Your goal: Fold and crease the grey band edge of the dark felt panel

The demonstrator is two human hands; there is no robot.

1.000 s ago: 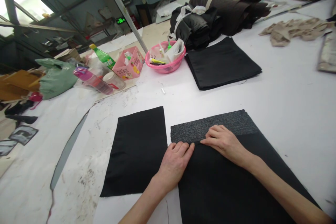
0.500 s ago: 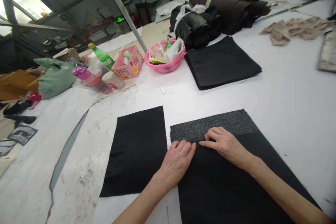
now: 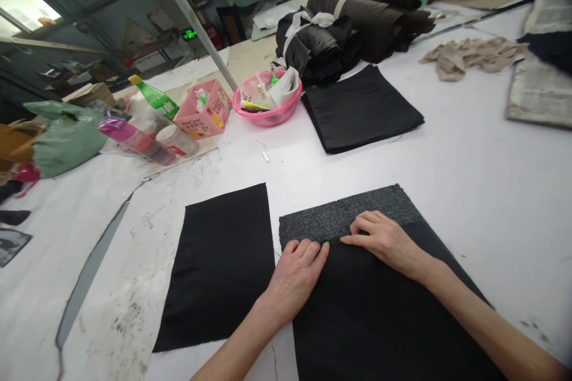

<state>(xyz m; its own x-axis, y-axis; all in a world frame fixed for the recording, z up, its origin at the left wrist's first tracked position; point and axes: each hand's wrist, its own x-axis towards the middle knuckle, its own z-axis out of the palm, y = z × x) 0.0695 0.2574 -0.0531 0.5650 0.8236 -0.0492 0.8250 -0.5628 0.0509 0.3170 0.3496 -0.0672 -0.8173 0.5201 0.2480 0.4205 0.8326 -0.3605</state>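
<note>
A large black cloth (image 3: 379, 321) lies on the white table, with a speckled dark grey strip (image 3: 317, 217) along its far end. My left hand (image 3: 299, 274) rests with bent fingers together at the seam between strip and black cloth, near the left edge. Just to its right, my right hand (image 3: 384, 241) pinches the same edge between thumb and curled fingers. The fingertips of both hands are close but apart. A separate black cloth piece (image 3: 218, 268) lies flat to the left of the large one.
Behind are a stack of black cloth (image 3: 361, 110), a pink basin (image 3: 268, 114), a pink box (image 3: 205, 116), a green bottle (image 3: 156, 98) and dark fabric rolls (image 3: 379, 9). A beige rag (image 3: 473, 56) lies at the back right; a green bag (image 3: 65, 137) stands left.
The view has shifted, so the table and its objects sit further left in it. My right hand has moved slightly right along the seam, away from my left hand.
</note>
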